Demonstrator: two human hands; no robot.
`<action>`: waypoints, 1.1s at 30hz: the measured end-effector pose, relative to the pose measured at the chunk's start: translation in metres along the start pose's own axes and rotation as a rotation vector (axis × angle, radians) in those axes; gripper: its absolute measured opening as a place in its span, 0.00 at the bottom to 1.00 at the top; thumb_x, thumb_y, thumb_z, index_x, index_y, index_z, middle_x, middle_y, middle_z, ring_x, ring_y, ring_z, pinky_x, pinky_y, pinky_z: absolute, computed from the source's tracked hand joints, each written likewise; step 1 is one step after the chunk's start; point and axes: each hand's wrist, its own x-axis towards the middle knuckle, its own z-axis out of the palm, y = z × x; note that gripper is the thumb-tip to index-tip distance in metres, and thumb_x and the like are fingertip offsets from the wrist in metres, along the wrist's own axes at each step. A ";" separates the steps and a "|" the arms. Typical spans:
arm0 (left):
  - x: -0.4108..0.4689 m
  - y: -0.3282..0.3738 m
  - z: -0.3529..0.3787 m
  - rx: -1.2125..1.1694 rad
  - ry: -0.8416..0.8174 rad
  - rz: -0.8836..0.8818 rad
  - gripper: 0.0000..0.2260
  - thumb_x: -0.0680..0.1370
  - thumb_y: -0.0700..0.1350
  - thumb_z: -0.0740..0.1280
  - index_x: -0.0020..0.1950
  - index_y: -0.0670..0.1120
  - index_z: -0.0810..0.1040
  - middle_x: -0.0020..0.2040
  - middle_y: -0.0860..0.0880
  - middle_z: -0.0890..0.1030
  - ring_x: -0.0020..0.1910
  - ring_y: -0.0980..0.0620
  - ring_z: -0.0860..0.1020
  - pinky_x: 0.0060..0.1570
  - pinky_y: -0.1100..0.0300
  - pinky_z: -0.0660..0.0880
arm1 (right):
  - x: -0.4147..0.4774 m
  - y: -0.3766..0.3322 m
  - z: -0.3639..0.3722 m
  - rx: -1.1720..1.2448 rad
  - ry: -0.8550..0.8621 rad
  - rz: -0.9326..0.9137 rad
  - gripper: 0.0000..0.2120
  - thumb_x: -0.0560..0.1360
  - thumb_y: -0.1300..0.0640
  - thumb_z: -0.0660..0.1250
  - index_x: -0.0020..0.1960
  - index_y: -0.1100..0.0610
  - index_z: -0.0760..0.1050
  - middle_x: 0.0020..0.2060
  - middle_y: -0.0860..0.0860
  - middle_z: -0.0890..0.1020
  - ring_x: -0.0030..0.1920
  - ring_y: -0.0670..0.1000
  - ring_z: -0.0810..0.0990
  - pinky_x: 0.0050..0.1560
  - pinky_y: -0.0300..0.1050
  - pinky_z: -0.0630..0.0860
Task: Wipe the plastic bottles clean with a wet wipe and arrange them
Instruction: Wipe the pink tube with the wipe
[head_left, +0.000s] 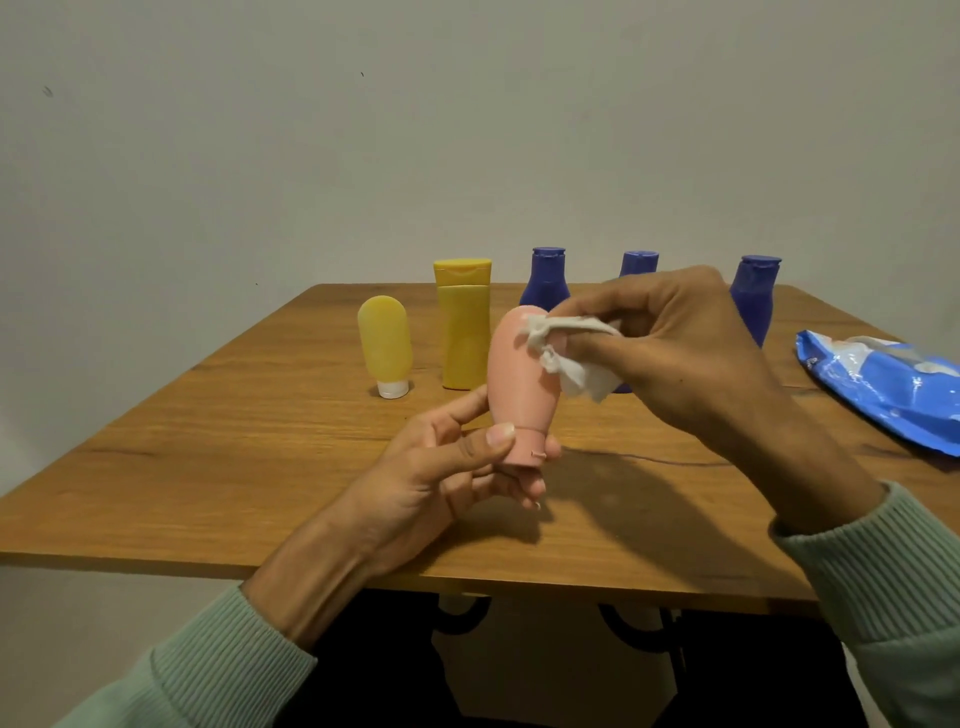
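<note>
Head view: the left hand (467, 467) is gripping one pink bottle (514, 384) by its cap end, cap down, above the table (208, 441), while the right hand (670, 353) is pinching one white wipe (571, 364) against the bottle's upper side. Behind them, two yellow bottles (384, 343) (465, 332) and three blue bottles (545, 280) (639, 262) (756, 296) are standing upright. At far right, one blue wipe pack (883, 384) is lying flat, its print too blurred to read.
</note>
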 end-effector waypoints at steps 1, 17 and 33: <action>-0.001 0.000 0.001 0.003 -0.001 -0.010 0.25 0.71 0.44 0.76 0.67 0.44 0.76 0.54 0.35 0.81 0.43 0.44 0.81 0.47 0.53 0.80 | 0.000 0.001 0.002 -0.006 0.069 -0.004 0.08 0.70 0.57 0.72 0.47 0.47 0.80 0.41 0.39 0.81 0.44 0.39 0.80 0.39 0.31 0.78; -0.004 -0.001 0.011 0.301 0.005 -0.099 0.25 0.75 0.42 0.68 0.71 0.52 0.69 0.55 0.42 0.83 0.55 0.47 0.81 0.51 0.54 0.80 | 0.004 0.013 0.008 -0.078 0.178 0.016 0.08 0.73 0.57 0.70 0.52 0.51 0.81 0.40 0.37 0.79 0.45 0.35 0.78 0.40 0.25 0.74; -0.002 -0.003 0.009 0.262 0.112 -0.031 0.24 0.75 0.41 0.68 0.71 0.49 0.71 0.53 0.40 0.83 0.47 0.48 0.82 0.50 0.48 0.79 | -0.007 -0.017 0.010 -0.389 -0.176 -0.087 0.12 0.73 0.59 0.70 0.56 0.52 0.80 0.46 0.42 0.78 0.42 0.37 0.74 0.42 0.29 0.73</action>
